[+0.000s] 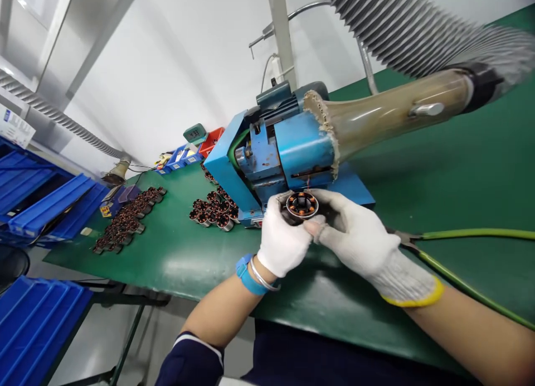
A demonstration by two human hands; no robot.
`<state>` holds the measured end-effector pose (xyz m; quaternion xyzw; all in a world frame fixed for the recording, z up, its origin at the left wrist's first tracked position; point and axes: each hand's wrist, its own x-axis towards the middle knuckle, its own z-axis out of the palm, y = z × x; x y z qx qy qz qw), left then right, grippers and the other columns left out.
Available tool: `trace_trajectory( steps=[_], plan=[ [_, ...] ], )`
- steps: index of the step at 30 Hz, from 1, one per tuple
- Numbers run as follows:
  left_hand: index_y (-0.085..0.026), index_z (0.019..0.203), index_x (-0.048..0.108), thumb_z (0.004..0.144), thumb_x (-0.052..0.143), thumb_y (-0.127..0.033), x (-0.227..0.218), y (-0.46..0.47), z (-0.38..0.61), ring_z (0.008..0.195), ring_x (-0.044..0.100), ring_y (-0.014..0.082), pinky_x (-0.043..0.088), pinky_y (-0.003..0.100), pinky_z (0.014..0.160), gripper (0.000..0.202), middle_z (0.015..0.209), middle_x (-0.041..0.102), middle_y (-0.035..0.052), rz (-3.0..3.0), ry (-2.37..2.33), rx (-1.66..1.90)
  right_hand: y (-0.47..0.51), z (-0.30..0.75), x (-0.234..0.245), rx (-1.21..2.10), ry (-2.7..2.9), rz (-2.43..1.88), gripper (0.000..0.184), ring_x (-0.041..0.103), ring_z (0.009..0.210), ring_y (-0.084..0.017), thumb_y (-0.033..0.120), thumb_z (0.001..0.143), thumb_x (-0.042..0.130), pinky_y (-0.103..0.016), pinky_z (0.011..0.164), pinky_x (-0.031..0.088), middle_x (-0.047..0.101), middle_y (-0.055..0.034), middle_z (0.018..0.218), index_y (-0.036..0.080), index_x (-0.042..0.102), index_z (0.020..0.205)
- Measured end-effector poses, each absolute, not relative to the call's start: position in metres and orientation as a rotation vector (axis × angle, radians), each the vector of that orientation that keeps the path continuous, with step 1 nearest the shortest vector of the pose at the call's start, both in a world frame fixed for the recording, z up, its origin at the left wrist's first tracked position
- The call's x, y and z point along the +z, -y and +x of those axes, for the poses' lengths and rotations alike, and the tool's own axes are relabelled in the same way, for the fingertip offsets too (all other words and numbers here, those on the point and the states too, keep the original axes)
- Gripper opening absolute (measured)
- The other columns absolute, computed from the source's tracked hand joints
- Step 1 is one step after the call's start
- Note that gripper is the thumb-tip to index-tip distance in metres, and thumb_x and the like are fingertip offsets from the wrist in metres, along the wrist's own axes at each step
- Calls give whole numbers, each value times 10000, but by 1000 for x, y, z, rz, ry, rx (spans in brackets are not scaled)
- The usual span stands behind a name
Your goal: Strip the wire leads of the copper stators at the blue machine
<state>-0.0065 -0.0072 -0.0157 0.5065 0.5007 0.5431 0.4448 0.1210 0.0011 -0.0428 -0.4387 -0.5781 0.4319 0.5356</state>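
Observation:
Between my two gloved hands is a round motor stator (302,205) with a silvery rim and copper windings, its open face tilted up toward me. My left hand (284,235) grips it from the left, fingers curled around the side. On the right, my right hand (355,224) closes on it too, with the bare thumb tip showing at the front rim. A thin reddish wire rises from the stator's far edge toward the blue machine (305,143) just behind. To the right of my right hand lie pliers (412,238) with long green handles.
Stators (213,210) cluster left of the machine, and another group (129,218) lies farther left on the green table (175,263). A clear duct (393,112) joins the machine to a grey hose (401,29). Blue bins (54,207) stand at the left.

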Motion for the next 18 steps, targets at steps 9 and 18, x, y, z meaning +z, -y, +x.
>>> trace_trajectory(
  steps=[9,18],
  plan=[
    [-213,948,607,663,876,-250,-2,-18,-8,823,734,238,595,356,765,394,919,773,68,1549,-1536,1192,-23,122,-28,1163,1267,-1103,316,754,828,-274,346,784,743,-340,718,632,801,-59,903,226,784,1073],
    [-223,950,593,668,873,-258,9,-26,-5,840,732,212,566,311,750,398,930,773,38,1690,-1548,1211,-25,119,-24,1118,1180,-1048,399,739,864,-292,430,720,744,-395,790,639,785,-71,881,209,744,1052]
  ],
)
